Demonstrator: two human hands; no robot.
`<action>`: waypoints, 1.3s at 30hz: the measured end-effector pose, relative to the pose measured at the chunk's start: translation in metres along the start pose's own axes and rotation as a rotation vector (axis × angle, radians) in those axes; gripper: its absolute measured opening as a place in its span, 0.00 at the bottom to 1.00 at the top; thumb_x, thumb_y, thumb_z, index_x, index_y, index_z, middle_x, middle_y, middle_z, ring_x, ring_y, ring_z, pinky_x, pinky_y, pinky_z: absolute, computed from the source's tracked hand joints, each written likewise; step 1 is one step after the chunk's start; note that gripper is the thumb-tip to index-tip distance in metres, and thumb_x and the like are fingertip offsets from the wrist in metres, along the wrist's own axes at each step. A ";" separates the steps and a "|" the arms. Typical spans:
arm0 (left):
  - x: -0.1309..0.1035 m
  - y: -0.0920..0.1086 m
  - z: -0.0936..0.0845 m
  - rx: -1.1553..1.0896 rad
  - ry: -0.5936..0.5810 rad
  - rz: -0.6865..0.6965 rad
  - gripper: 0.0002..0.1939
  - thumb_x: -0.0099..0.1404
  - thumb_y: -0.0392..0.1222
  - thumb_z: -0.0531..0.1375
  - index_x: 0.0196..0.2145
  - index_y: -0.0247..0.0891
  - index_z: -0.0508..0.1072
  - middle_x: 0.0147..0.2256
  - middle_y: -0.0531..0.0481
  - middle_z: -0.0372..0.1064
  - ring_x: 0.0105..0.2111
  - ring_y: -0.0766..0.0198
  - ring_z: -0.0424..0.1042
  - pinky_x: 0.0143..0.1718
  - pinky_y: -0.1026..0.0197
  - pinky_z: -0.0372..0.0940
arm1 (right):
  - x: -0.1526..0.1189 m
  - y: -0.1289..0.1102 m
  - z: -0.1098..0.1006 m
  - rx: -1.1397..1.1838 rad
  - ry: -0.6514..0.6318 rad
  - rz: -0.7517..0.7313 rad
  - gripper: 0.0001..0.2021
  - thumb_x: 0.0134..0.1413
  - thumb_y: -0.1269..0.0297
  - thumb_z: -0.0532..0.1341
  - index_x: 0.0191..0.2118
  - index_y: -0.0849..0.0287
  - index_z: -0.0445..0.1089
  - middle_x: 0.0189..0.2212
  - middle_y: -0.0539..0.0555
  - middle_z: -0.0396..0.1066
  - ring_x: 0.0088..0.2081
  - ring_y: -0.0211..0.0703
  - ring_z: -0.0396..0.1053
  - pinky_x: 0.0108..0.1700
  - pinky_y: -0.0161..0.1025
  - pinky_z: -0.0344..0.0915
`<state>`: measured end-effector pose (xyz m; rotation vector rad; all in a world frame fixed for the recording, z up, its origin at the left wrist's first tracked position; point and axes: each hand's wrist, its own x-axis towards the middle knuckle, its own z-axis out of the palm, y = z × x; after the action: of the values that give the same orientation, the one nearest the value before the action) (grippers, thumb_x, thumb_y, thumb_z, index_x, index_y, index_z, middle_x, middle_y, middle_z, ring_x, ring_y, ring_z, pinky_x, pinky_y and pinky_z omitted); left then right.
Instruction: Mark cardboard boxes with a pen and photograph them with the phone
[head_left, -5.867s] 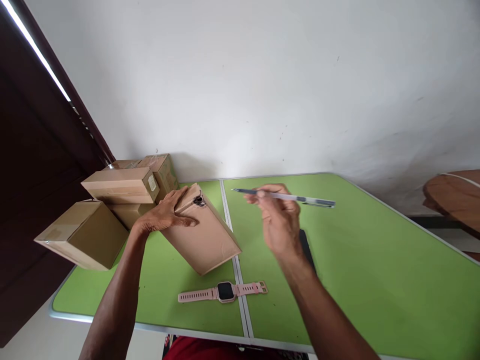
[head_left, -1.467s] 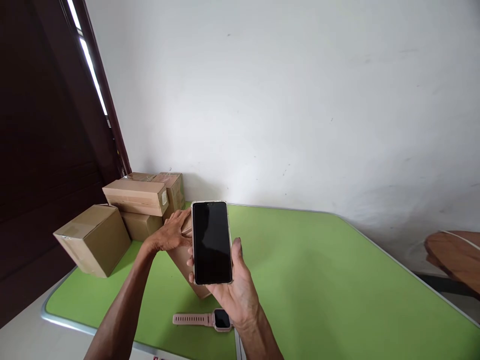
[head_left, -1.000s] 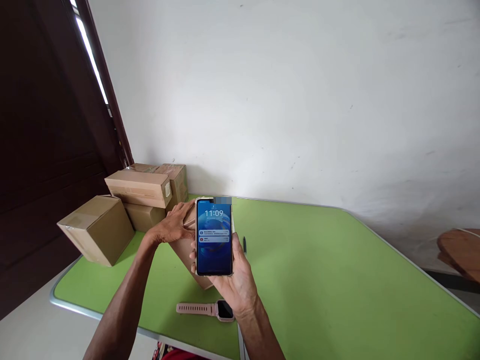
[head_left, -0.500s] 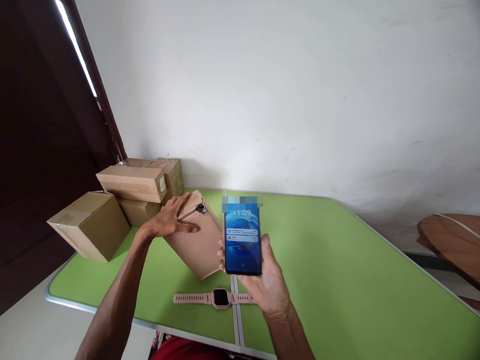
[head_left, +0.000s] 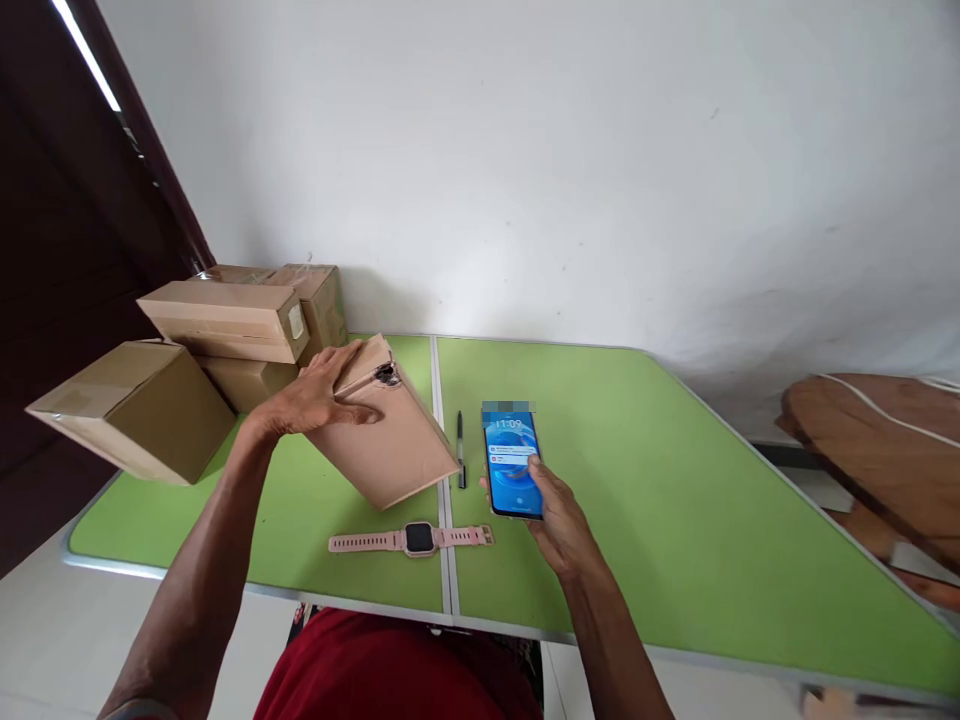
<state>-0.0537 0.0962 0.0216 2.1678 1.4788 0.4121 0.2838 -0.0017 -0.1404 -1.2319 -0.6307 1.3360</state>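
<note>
Plainly, phone [head_left: 513, 465] and carton [head_left: 390, 440] both touched

Right fingers [head_left: 550, 482] curl around the phone, thumb overlapping its screen. Left fingers [head_left: 358, 413] spread wide over the carton's damaged end. A pen [head_left: 460, 450] lies on the surface [head_left: 697, 530] just left of the right fingers.

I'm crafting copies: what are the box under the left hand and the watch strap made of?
The box looks like dull brown cardboard, with creased, folded edges. The watch strap seems smooth rubber or soft plastic: matte pink, with neat slots.
</note>
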 end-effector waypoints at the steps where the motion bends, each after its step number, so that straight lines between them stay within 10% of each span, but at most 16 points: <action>1: 0.001 0.000 0.000 0.006 -0.003 -0.006 0.62 0.58 0.68 0.69 0.80 0.48 0.48 0.74 0.39 0.55 0.75 0.32 0.52 0.74 0.36 0.54 | 0.006 0.004 0.000 -0.017 0.024 -0.011 0.38 0.41 0.31 0.77 0.48 0.59 0.79 0.41 0.63 0.86 0.44 0.65 0.85 0.44 0.55 0.81; 7: 0.011 0.008 0.001 0.049 -0.039 -0.001 0.63 0.57 0.69 0.69 0.80 0.46 0.47 0.75 0.38 0.53 0.76 0.32 0.52 0.74 0.34 0.54 | 0.040 0.025 0.003 -0.100 0.138 -0.070 0.37 0.38 0.27 0.74 0.39 0.59 0.77 0.33 0.57 0.83 0.35 0.55 0.83 0.40 0.49 0.79; 13: 0.016 0.019 0.004 0.090 -0.046 0.027 0.62 0.57 0.68 0.69 0.79 0.45 0.50 0.73 0.36 0.56 0.74 0.33 0.55 0.74 0.33 0.53 | 0.064 0.036 0.003 -0.400 0.242 -0.102 0.23 0.66 0.42 0.68 0.33 0.60 0.74 0.29 0.49 0.76 0.32 0.42 0.76 0.39 0.42 0.76; 20: 0.014 0.023 0.007 0.099 -0.028 0.046 0.61 0.57 0.66 0.70 0.79 0.43 0.51 0.71 0.33 0.58 0.71 0.29 0.58 0.70 0.31 0.57 | 0.093 0.014 0.020 -0.767 0.326 -0.106 0.16 0.73 0.55 0.66 0.56 0.60 0.76 0.53 0.57 0.78 0.50 0.50 0.79 0.53 0.52 0.79; 29: 0.010 0.019 0.009 0.080 -0.017 0.061 0.59 0.58 0.65 0.70 0.79 0.45 0.52 0.70 0.35 0.60 0.71 0.30 0.58 0.72 0.29 0.51 | 0.075 -0.002 0.033 -1.135 0.383 -0.102 0.10 0.75 0.63 0.62 0.50 0.62 0.78 0.52 0.65 0.78 0.57 0.59 0.76 0.58 0.60 0.74; 34: 0.009 0.014 0.008 0.036 -0.015 0.062 0.61 0.58 0.63 0.71 0.80 0.41 0.51 0.70 0.33 0.59 0.72 0.31 0.57 0.75 0.28 0.46 | 0.062 -0.014 0.041 -1.146 0.320 -0.261 0.15 0.70 0.68 0.58 0.52 0.68 0.78 0.57 0.81 0.72 0.68 0.83 0.63 0.62 0.78 0.63; 39: 0.010 -0.008 0.003 -0.137 0.004 0.073 0.62 0.55 0.62 0.75 0.79 0.43 0.53 0.74 0.34 0.55 0.74 0.33 0.54 0.76 0.31 0.47 | 0.055 -0.024 0.068 -0.909 -0.117 -0.486 0.33 0.67 0.42 0.62 0.71 0.49 0.68 0.72 0.63 0.65 0.70 0.66 0.66 0.67 0.62 0.69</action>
<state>-0.0545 0.1073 0.0150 2.1185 1.3362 0.5277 0.2419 0.0744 -0.1143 -1.5538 -1.6169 0.6993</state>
